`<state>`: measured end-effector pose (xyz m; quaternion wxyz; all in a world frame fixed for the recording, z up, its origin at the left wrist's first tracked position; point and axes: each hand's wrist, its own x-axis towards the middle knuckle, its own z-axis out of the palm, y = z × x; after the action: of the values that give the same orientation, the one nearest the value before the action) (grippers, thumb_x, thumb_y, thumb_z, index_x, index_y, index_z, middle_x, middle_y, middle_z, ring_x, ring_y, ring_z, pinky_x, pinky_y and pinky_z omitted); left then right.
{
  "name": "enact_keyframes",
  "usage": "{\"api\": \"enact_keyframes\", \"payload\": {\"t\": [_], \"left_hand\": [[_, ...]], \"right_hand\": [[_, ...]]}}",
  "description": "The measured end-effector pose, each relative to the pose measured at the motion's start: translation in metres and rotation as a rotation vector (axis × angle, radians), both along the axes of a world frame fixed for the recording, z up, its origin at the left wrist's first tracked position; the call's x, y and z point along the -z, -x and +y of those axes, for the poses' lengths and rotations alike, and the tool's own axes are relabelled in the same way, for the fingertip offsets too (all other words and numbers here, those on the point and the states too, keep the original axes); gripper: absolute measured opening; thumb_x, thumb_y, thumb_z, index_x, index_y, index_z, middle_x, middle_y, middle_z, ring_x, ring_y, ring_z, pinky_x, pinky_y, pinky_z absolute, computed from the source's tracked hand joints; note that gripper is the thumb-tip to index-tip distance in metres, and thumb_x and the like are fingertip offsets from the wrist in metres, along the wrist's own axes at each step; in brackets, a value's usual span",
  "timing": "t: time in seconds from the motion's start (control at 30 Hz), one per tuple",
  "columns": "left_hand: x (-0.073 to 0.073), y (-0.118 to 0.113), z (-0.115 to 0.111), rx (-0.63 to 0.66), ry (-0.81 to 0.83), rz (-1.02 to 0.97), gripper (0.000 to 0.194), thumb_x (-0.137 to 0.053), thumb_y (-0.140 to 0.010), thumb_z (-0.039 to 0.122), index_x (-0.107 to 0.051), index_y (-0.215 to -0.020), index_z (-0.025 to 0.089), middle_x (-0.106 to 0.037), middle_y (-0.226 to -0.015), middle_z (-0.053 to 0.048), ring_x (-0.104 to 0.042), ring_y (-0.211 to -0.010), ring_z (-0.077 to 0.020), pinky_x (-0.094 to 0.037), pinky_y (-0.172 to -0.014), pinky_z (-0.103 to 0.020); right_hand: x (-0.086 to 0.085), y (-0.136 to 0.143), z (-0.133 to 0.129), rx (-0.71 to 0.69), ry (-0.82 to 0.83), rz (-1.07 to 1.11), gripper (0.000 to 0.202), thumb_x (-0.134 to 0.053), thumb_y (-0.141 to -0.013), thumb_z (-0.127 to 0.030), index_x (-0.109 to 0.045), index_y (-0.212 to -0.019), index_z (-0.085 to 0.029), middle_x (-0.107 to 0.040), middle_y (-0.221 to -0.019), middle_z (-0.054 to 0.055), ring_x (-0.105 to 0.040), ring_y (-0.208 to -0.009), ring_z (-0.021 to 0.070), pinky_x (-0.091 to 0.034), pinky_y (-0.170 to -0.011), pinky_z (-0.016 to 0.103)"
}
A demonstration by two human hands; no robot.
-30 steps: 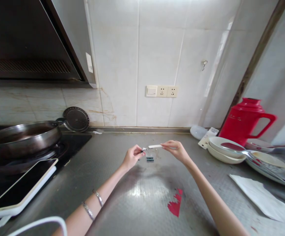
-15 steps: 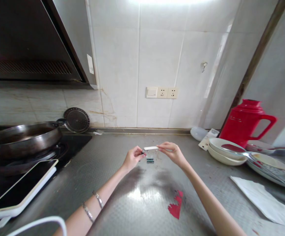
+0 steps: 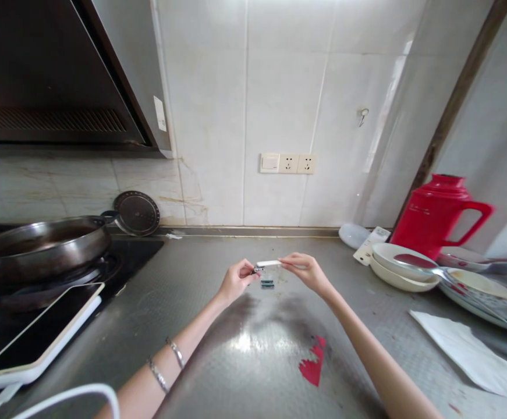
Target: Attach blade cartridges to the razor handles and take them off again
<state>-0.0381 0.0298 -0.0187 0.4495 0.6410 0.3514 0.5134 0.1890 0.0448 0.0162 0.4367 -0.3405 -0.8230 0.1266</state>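
Note:
Over the middle of the metal counter, my left hand (image 3: 236, 282) pinches a small dark and silvery object (image 3: 256, 270), too small to name. My right hand (image 3: 304, 271) holds the right end of a thin white strip (image 3: 268, 263) between thumb and fingers. The strip's left end meets or overlaps the small object at my left fingertips; whether they are joined cannot be made out. Just below the strip, two small dark greenish cylinders (image 3: 267, 284) lie side by side on the counter (image 3: 201, 361). Two silver bracelets circle my left forearm.
A pan (image 3: 43, 247) and a phone (image 3: 43, 331) with a white cable are at the left. At the right are a red jug (image 3: 436, 218), stacked bowls (image 3: 404, 282), plates and white paper (image 3: 467, 349). Red scrap (image 3: 312, 366) lies front centre.

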Motion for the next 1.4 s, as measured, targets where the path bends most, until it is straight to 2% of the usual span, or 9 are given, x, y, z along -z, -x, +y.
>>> {"api": "enact_keyframes", "payload": {"t": [0.13,0.3,0.47,0.63,0.8,0.97,1.17,1.3,1.4], "left_hand": [[0.000,0.000,0.000,-0.010,0.004,-0.005,0.023,-0.067,-0.066,0.029,-0.049,-0.071,0.016,-0.069,-0.077,-0.005,-0.063,-0.072,-0.0160,-0.045,-0.064,-0.026],[0.000,0.000,0.001,-0.003,0.000,-0.013,0.024,-0.067,-0.066,0.029,-0.048,-0.070,0.016,-0.069,-0.076,-0.004,-0.063,-0.071,-0.0156,-0.045,-0.064,-0.026],[-0.002,0.000,0.000,-0.017,0.007,-0.019,0.023,-0.067,-0.065,0.028,-0.049,-0.071,0.016,-0.069,-0.076,-0.005,-0.063,-0.072,-0.0160,-0.045,-0.064,-0.025],[-0.002,-0.001,-0.002,0.013,0.021,-0.033,0.022,-0.067,-0.066,0.025,-0.047,-0.070,0.016,-0.069,-0.076,-0.005,-0.063,-0.071,-0.0158,-0.044,-0.063,-0.025],[-0.002,-0.001,-0.002,0.005,0.029,-0.039,0.021,-0.066,-0.066,0.025,-0.048,-0.071,0.016,-0.069,-0.076,-0.005,-0.063,-0.071,-0.0159,-0.043,-0.060,-0.023],[0.002,-0.003,0.000,0.030,0.054,-0.067,0.024,-0.068,-0.065,0.023,-0.046,-0.071,0.016,-0.069,-0.076,-0.005,-0.063,-0.072,-0.0162,-0.043,-0.060,-0.023],[0.005,-0.002,0.001,0.020,0.033,-0.027,0.021,-0.067,-0.066,0.023,-0.048,-0.071,0.016,-0.069,-0.076,-0.005,-0.063,-0.072,-0.0156,-0.044,-0.065,-0.025],[0.006,-0.002,0.002,0.044,0.042,-0.059,0.022,-0.068,-0.064,0.021,-0.047,-0.070,0.016,-0.069,-0.076,-0.004,-0.064,-0.074,-0.0162,-0.045,-0.069,-0.026],[0.005,-0.002,0.001,0.029,0.034,-0.046,0.021,-0.068,-0.064,0.021,-0.048,-0.070,0.016,-0.069,-0.076,-0.004,-0.064,-0.075,-0.0163,-0.045,-0.070,-0.026]], "right_hand": [[0.002,-0.004,0.003,0.041,-0.002,0.033,0.026,-0.055,-0.079,-0.042,-0.071,-0.091,-0.025,-0.069,-0.082,0.005,-0.062,-0.074,0.0176,-0.044,-0.070,0.028],[0.004,0.000,0.002,-0.037,0.031,0.050,0.027,-0.054,-0.080,-0.040,-0.070,-0.094,-0.024,-0.068,-0.084,0.006,-0.061,-0.074,0.0167,-0.045,-0.069,0.026],[0.003,-0.002,0.002,-0.002,0.043,0.115,0.025,-0.057,-0.078,-0.038,-0.070,-0.093,-0.022,-0.068,-0.080,0.005,-0.061,-0.071,0.0164,-0.044,-0.065,0.026],[0.003,0.005,0.000,-0.054,0.047,0.087,0.025,-0.056,-0.079,-0.038,-0.070,-0.094,-0.023,-0.068,-0.082,0.005,-0.061,-0.073,0.0162,-0.044,-0.068,0.026],[0.004,-0.001,0.003,-0.001,0.050,0.110,0.026,-0.056,-0.078,-0.039,-0.070,-0.093,-0.023,-0.068,-0.081,0.005,-0.061,-0.072,0.0168,-0.044,-0.067,0.026],[0.002,0.005,0.000,0.030,-0.016,-0.010,0.024,-0.055,-0.080,-0.038,-0.070,-0.094,-0.027,-0.068,-0.084,0.004,-0.060,-0.078,0.0162,-0.040,-0.075,0.028],[0.002,-0.005,0.002,0.121,-0.038,-0.052,0.028,-0.051,-0.082,-0.042,-0.070,-0.093,-0.025,-0.068,-0.084,0.005,-0.060,-0.078,0.0174,-0.037,-0.079,0.030],[0.000,0.000,-0.002,0.077,-0.048,-0.102,0.027,-0.050,-0.082,-0.042,-0.068,-0.097,-0.029,-0.068,-0.086,0.004,-0.060,-0.081,0.0164,-0.033,-0.085,0.032],[-0.001,-0.003,-0.001,0.077,-0.039,-0.112,0.027,-0.050,-0.082,-0.042,-0.069,-0.093,-0.027,-0.068,-0.084,0.004,-0.060,-0.079,0.0165,-0.035,-0.082,0.031]]}}
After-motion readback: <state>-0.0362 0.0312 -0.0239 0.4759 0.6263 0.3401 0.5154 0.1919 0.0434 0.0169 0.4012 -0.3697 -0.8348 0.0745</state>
